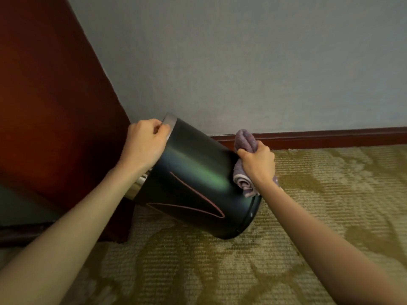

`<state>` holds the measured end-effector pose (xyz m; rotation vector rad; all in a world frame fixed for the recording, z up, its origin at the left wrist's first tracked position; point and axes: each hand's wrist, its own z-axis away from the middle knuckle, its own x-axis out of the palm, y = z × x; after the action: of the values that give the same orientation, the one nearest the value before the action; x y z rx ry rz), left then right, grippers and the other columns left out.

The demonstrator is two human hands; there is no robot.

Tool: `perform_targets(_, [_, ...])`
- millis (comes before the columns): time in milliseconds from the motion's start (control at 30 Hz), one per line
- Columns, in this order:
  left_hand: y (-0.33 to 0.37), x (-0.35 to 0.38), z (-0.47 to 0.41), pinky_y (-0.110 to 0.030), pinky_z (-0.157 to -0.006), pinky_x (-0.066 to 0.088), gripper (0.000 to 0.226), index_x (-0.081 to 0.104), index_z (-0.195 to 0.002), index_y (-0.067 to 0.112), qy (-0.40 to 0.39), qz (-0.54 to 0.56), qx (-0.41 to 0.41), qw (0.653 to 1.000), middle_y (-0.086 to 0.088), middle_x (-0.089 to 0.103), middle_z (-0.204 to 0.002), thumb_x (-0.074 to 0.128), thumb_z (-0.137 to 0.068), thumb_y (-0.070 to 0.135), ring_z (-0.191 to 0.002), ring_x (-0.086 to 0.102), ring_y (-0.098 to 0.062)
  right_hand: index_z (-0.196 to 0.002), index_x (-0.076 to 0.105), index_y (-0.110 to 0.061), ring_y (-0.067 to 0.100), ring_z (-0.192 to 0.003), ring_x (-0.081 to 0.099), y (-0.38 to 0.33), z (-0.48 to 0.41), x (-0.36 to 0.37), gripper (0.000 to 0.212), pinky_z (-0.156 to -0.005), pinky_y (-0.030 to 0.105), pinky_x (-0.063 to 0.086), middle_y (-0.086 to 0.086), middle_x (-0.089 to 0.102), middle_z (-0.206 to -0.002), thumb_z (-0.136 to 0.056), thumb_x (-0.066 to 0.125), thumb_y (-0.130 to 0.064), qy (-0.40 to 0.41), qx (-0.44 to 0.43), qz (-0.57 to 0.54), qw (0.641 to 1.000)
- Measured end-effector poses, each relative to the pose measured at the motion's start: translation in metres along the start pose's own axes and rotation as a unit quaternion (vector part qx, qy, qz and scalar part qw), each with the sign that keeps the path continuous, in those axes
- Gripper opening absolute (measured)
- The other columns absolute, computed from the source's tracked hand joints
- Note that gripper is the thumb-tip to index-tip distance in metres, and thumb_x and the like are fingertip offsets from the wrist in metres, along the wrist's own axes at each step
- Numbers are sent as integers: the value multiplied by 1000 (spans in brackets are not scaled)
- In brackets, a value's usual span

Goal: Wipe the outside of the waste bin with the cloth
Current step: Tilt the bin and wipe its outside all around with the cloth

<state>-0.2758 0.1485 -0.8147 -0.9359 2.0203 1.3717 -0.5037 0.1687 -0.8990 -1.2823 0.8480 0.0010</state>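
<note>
A dark glossy waste bin (193,179) with a silver rim and a thin pink line pattern is tipped over to the left, its base pointing lower right above the carpet. My left hand (145,142) grips the silver rim at the bin's upper left. My right hand (257,165) clutches a bunched purple cloth (244,139) and holds it against the bin's side near the base. Part of the cloth sticks out above my fist and part below it. The bin's opening faces away to the left and is hidden.
A dark red wooden furniture panel (50,106) stands at the left, close to the bin's rim. A grey wall (242,62) with a reddish skirting board (330,137) runs behind. Patterned olive carpet (220,271) covers the floor.
</note>
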Motion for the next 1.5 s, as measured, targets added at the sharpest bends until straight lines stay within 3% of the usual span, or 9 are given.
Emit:
perform_targets(100, [-16,-10,17,-30,-53,39,31,59,-78,17,-28,-7,5,1000,5,56,-65,42,-98,32,-63,54,-12,-100,62,-12,38,-97,60,-4,-2,5,32,-88,45,45,16,68,-103,-76,64,-34,-4,-10,10,1000])
perform_targets(200, [-41,-18,46,-31,-51,51,23,61,-84,22,-101,60,-5,993,-1,66,-74,47,-96,37,-66,64,-11,-101,62,-13,39,-100,59,-6,-7,7,33,-83,41,42,17,68,-105,-76,64,-35,1,-4,19,1000])
perform_targets(333, [-59,-22,66,-36,-75,58,30,65,-103,24,-143,157,-51,976,2,72,-95,49,-89,45,-87,69,-8,-100,63,-13,39,-101,59,-6,-12,9,33,-81,40,41,18,68,-106,-75,65,-35,-1,5,14,1000])
perform_targets(533, [-47,-18,69,-59,-74,52,38,65,-96,11,-127,190,-28,973,-19,67,-87,48,-88,44,-81,65,-36,-83,59,-15,27,-80,56,-3,-14,-4,17,-70,32,38,10,64,-85,-76,64,-30,38,1,-83,996])
perform_targets(667, [-34,-6,62,-33,-67,53,18,67,-90,21,-78,170,-13,982,8,69,-77,51,-96,26,-73,66,-13,-85,65,-11,22,-77,59,-3,-18,-27,20,-68,33,44,10,67,-82,-73,63,-28,70,5,-144,987])
perform_targets(800, [-26,3,46,-42,-63,48,31,66,-81,1,-21,135,-26,990,-13,67,-72,53,-96,25,-66,63,-25,-75,65,-12,12,-65,54,2,-20,-50,16,-58,28,39,-1,62,-66,-72,61,-27,80,-14,-160,984])
perform_targets(1033, [-20,-6,30,-46,-59,48,41,63,-70,-2,13,78,-67,995,-26,64,-68,56,-92,32,-67,63,-41,-64,58,-17,5,-54,47,8,-8,-60,10,-47,22,40,-6,56,-59,-73,62,-19,45,-17,-224,973])
perform_targets(1367, [12,-19,28,-44,-58,37,54,55,-72,-12,-40,-43,-27,998,-24,57,-67,56,-91,38,-66,55,-37,-66,61,-16,9,-54,50,4,14,-38,8,-48,25,41,-3,60,-60,-74,60,-17,5,2,-254,967])
perform_targets(1500, [18,-12,22,-36,-54,23,48,38,-58,6,-44,4,-44,998,-13,34,-57,57,-91,35,-53,35,-26,-69,64,-16,11,-56,53,1,17,-32,6,-49,26,42,-1,63,-63,-74,61,-17,-5,6,-258,966])
